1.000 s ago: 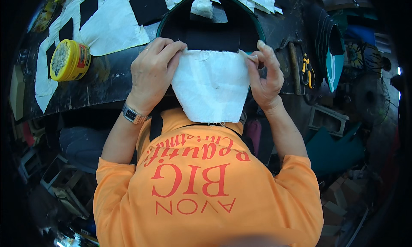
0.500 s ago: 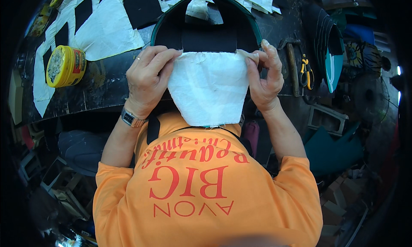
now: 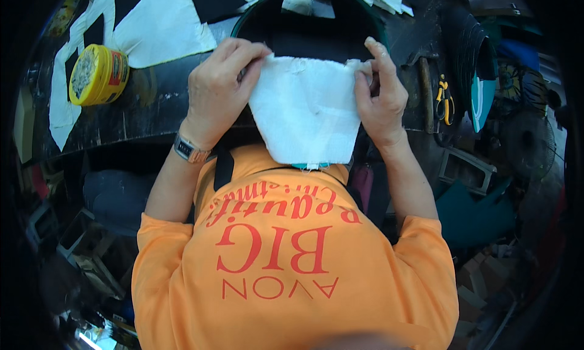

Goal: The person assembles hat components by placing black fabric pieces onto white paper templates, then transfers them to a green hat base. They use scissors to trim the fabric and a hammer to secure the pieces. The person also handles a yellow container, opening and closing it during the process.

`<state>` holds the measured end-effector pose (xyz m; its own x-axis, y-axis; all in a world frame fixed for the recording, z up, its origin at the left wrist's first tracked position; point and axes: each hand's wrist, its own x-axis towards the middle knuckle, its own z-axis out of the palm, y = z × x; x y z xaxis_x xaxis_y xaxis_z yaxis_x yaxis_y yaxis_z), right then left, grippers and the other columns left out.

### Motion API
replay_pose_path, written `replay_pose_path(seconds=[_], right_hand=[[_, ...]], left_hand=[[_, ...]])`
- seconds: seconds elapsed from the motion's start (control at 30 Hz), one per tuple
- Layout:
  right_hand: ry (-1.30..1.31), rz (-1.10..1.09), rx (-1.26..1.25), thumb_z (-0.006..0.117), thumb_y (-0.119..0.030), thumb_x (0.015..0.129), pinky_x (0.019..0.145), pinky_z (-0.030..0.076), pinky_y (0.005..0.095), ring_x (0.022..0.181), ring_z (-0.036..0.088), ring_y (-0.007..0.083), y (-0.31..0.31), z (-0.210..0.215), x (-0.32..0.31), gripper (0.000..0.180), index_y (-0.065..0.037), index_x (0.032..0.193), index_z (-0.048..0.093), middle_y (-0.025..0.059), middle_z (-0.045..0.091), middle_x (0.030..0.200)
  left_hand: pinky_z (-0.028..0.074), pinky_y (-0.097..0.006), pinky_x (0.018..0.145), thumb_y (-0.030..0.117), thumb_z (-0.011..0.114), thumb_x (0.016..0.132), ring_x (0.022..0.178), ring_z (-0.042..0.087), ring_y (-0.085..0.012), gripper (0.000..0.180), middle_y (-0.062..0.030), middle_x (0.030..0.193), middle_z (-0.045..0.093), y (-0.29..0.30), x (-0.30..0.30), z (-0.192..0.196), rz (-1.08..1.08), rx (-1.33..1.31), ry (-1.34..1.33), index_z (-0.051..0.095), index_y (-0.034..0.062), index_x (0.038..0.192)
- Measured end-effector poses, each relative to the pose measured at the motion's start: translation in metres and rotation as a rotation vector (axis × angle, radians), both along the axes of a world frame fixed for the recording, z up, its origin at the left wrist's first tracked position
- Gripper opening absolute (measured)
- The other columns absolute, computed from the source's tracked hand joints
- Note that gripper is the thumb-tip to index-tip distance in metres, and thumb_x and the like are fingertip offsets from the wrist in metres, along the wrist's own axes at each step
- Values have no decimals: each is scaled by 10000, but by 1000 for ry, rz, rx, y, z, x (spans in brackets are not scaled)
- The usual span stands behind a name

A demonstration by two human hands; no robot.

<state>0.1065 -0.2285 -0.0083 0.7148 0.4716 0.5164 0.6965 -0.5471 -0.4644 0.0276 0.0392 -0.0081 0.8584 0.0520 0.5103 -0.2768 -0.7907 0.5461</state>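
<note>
A white cloth panel [image 3: 307, 112], narrower toward its lower edge, hangs in front of my waist with a bit of green showing below it. My left hand [image 3: 222, 85] pinches its upper left corner between thumb and fingers. At the upper right corner, my right hand [image 3: 383, 97] grips the cloth with thumb and bent fingers, its index finger pointing up. Behind the panel's top edge stands a curved, dark-lined piece [image 3: 328, 32] with a green rim, arching over the bench. Whether the panel is joined to it is hidden in the dark.
On the dark bench, a yellow tub [image 3: 114, 76] stands at left beside white cloth sheets [image 3: 161, 30] with black patches. At right lie a wooden handle [image 3: 426, 97] and yellow-handled pliers [image 3: 445, 103], near stacked dark curved pieces [image 3: 480, 55]. A fan [image 3: 529, 140] stands farther right.
The whole view has shifted, so the bench and its things appear higher. Both hands keep their hold on the panel's upper corners. The black band above the panel no longer stands out.
</note>
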Motion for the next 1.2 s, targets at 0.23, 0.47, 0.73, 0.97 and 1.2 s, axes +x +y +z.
replay_pose_path(seconds=[0.23,0.47,0.73,0.97,1.2], right_hand=[[-9,-52,-2,756,1,838,756,582,315,837,729,267,5,2,1,568,-81,1373,587,131,723,1182],[-164,-32,-150,852,-308,823,886,578,352,1025,725,287,8,-4,7,703,-119,1426,542,122,674,1299],[-133,-68,-179,868,-300,781,774,588,354,880,735,296,12,4,3,755,-160,1440,527,135,709,1056],[-79,-91,-186,857,-254,788,795,591,353,890,737,288,16,10,-1,768,-149,1463,505,148,707,1073],[9,-120,-93,796,-150,841,907,585,382,1048,725,339,12,5,6,686,-108,1456,495,157,659,1332]], left_hand=[[556,-319,651,66,721,890,777,715,-231,205,-55,962,719,-1,-2,-1,18,-39,-22,718,100,1092],[551,-295,665,90,730,898,757,698,-226,207,-59,957,722,5,-1,-8,-31,-9,-54,724,111,1104],[557,-324,653,87,740,851,824,695,-226,259,-5,1104,687,0,-3,4,30,159,-55,733,159,1100],[302,-443,1132,70,600,916,1307,523,-209,416,-61,1376,619,-12,8,15,-230,686,-54,658,116,1325],[342,-487,1135,112,567,951,1285,583,-282,472,-175,1387,616,-21,10,22,-344,776,154,554,33,1416]])
